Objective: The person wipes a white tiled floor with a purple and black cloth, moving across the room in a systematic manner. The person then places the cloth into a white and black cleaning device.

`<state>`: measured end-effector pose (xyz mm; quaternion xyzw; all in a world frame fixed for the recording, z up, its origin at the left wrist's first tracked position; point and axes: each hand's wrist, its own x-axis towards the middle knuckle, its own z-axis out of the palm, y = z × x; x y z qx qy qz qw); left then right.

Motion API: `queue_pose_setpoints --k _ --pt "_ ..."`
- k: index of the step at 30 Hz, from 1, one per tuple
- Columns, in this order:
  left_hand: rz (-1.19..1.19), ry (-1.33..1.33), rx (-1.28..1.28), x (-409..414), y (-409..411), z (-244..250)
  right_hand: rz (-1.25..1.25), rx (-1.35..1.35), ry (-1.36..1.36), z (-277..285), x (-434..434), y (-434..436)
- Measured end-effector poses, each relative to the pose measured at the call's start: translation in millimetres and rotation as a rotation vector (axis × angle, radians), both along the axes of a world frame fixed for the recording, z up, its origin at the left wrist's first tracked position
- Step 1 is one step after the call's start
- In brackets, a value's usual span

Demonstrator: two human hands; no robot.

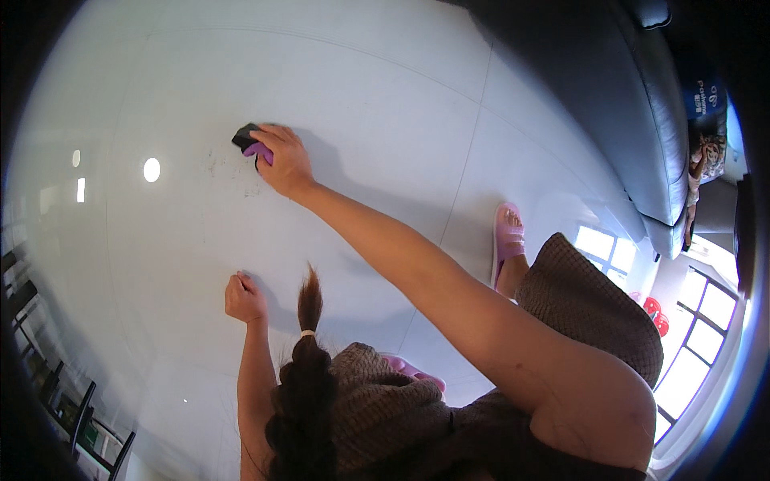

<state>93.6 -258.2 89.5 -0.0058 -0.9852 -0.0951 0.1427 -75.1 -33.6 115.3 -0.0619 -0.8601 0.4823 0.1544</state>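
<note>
My right hand (284, 157) grips a black and purple cloth or pad (245, 138) and presses it on the glossy white tiled floor (373, 138). Dark smudges (216, 162) mark the floor just left of and below the cloth. Closer to me, my left hand (244, 298) is curled into a fist resting on the floor, and nothing shows in it. Its palm side is hidden. A braid of hair hangs down to the right of my left forearm.
A dark leather sofa (625, 120) stands at the upper right, with a blue bag (704, 90) beyond it. Pink sandals (505, 240) are on my feet. Dark-framed furniture (84, 421) is at the lower left. Windows (692, 337) are at the right.
</note>
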Motion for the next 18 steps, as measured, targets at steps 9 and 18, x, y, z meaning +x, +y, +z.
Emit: queue_pose_setpoints --k 9,18 --pt "0.045 -0.028 0.027 3.1 -4.1 -1.8 -0.676 0.038 -0.054 16.6 59.3 239.4" --pt "0.015 0.027 0.007 -1.5 0.0 3.3 -0.350 0.593 0.076 -19.1 25.5 194.0"
